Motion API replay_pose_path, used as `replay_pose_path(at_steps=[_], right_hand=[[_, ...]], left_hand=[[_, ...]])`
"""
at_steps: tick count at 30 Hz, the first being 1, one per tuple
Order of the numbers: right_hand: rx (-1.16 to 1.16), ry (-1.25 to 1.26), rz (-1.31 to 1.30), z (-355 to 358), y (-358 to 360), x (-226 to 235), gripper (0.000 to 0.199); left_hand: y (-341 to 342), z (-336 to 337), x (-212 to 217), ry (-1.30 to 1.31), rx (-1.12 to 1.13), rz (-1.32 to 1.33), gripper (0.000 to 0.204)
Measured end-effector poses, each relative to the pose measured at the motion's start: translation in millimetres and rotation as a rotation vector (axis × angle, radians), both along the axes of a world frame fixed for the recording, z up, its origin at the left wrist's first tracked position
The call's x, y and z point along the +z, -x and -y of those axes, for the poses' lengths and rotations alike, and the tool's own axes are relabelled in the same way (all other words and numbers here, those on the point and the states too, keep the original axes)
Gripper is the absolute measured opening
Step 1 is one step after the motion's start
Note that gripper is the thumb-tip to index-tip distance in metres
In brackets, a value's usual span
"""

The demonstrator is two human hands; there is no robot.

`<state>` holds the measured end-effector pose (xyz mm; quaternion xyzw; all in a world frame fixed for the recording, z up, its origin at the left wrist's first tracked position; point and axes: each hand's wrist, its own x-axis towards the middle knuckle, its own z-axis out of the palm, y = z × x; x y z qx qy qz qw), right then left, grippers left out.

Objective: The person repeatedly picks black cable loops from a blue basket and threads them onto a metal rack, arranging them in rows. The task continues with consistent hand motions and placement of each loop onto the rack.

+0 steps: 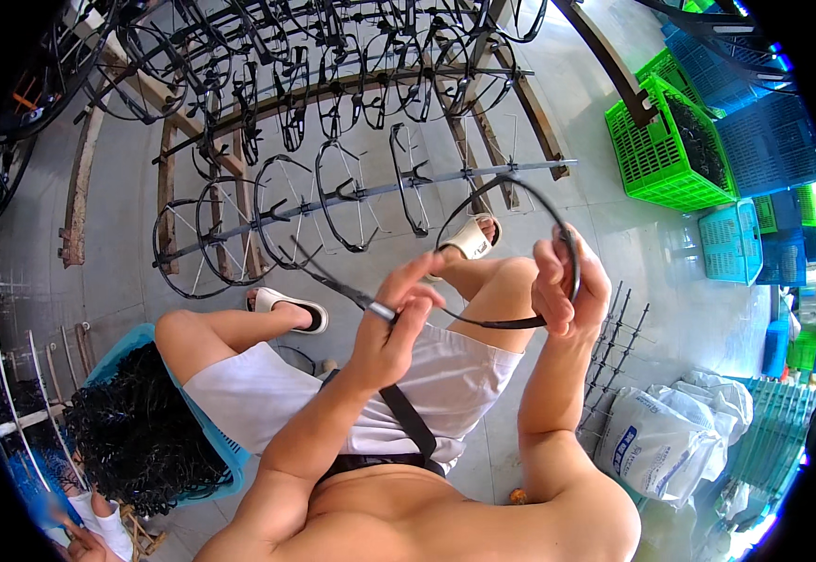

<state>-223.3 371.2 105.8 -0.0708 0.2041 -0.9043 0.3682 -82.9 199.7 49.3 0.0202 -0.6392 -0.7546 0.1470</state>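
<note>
Head view: thin, seemingly rubber black ring point(572, 258)

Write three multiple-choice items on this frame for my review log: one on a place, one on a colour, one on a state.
1. Where is the blue basket of black rings?
A. at the person's left
B. at the person's right
C. on the rack

2. What colour is the crate at upper right holding black parts?
A. red
B. bright green
C. white

3. How is the black ring held?
A. lying on the floor
B. in the left hand alone
C. between both hands

Answers:
1 A, it sits beside the left thigh.
2 B, its lattice walls are green.
3 C, the right hand grips its side and the left hand pinches its lower end.
</note>
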Motion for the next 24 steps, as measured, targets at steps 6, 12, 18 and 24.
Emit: replay_pose_path(at_steps=[6, 12, 18, 24], right_hand=[[0.291, -0.250, 0.081, -8.4, 24.0, -2.0, 0.018], [-0.141, -0.400, -0.071, 32.3, 77.1, 0.0, 0.026], [0.042, -0.774, -0.261, 88.7, 76.4, -53.7, 0.021], [0.001, -0.749, -0.209, 84.5, 89.0, -71.8, 0.018]], left_hand=[[24.2, 0.0, -1.0, 0.436, 0.374, -0.181, 0.044], [5.6, -33.6, -16.7, 0.057, 0.194, -0.139, 0.026], [-6.4, 2.5, -13.0, -0.947, -0.246, -0.014, 0.019], [-27.8, -6.1, -22.7, -0.971, -0.601, 0.052, 0.038]])
